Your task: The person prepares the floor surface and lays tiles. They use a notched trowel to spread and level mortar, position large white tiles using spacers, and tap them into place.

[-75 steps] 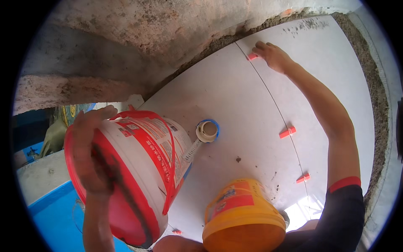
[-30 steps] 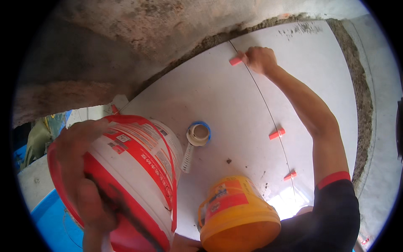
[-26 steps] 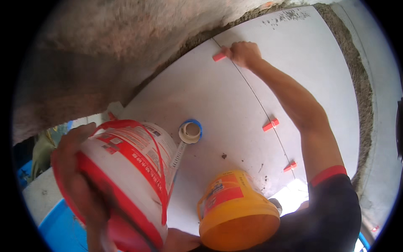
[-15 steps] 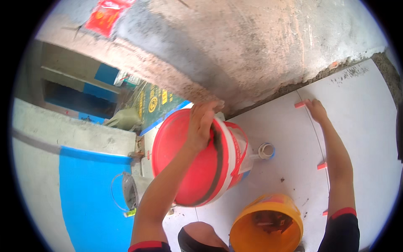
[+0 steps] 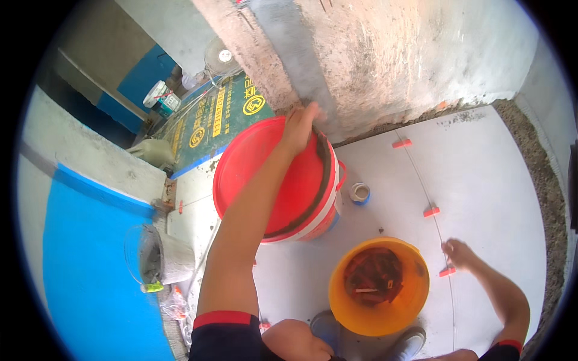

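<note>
My left hand (image 5: 298,129) reaches over a white bucket with a red top (image 5: 265,174), its fingers curled on the far rim beside a dark smear. My right hand (image 5: 457,253) is low over the tile seam, fingers closed, just above a red levelling wedge (image 5: 447,272); what it holds, if anything, is too small to tell. Two more wedges (image 5: 431,212) sit farther up the seam on the large white tiles (image 5: 500,192). Between my arms stands a yellow bucket (image 5: 339,307) with red pieces (image 5: 372,271) inside. A cream pipe fitting with a blue ring (image 5: 360,194) sits at middle.
My shoes (image 5: 403,346) are below. Rough walls (image 5: 409,54) border the tiles, with mortar along the edge. Left are a blue-coated surface (image 5: 96,259), a grey bucket (image 5: 165,253) lying tilted, a printed green sheet (image 5: 223,114), a sack (image 5: 150,150) and a white pail (image 5: 161,97).
My view has swung up and left, showing more wall and background. My right hand has moved down the seam from the top wedge to the lowest. My left hand stays on the red-topped bucket.
</note>
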Tool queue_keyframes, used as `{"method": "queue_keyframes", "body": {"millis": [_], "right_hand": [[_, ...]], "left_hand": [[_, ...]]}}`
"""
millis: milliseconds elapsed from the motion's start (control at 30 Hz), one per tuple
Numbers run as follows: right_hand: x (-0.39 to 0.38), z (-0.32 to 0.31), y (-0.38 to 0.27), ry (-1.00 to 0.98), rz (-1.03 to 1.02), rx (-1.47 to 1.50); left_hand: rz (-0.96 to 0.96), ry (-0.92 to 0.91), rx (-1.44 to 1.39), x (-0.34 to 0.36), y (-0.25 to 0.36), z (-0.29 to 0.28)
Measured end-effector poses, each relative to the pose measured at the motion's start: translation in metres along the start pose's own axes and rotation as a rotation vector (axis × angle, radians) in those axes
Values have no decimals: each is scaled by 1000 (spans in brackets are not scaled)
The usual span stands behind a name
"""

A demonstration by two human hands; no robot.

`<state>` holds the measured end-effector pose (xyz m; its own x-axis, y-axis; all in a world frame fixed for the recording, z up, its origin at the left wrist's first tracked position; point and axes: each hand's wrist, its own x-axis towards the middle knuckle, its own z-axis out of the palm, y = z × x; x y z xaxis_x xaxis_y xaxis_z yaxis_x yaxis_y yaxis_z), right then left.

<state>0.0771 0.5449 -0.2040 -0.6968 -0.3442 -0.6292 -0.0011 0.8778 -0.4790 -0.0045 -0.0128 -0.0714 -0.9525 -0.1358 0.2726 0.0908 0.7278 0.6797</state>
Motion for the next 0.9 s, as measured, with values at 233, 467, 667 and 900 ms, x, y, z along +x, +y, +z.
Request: {"method": "queue_keyframes", "body": {"millis": [233,467,667,900], "right_hand": [[-135,41,39,-46,182,51],[-152,73,47,-66,166,300],[-121,94,7,-122,-42,437],[-151,83,-38,-385,165,1289]], "left_hand": [[173,40,-186,-40,56,-36],[-42,-334,-1558,-192,160,-72],[-41,-513,-1957,-233,158,-14],[-289,-618,-1742,-237,148,63]]}}
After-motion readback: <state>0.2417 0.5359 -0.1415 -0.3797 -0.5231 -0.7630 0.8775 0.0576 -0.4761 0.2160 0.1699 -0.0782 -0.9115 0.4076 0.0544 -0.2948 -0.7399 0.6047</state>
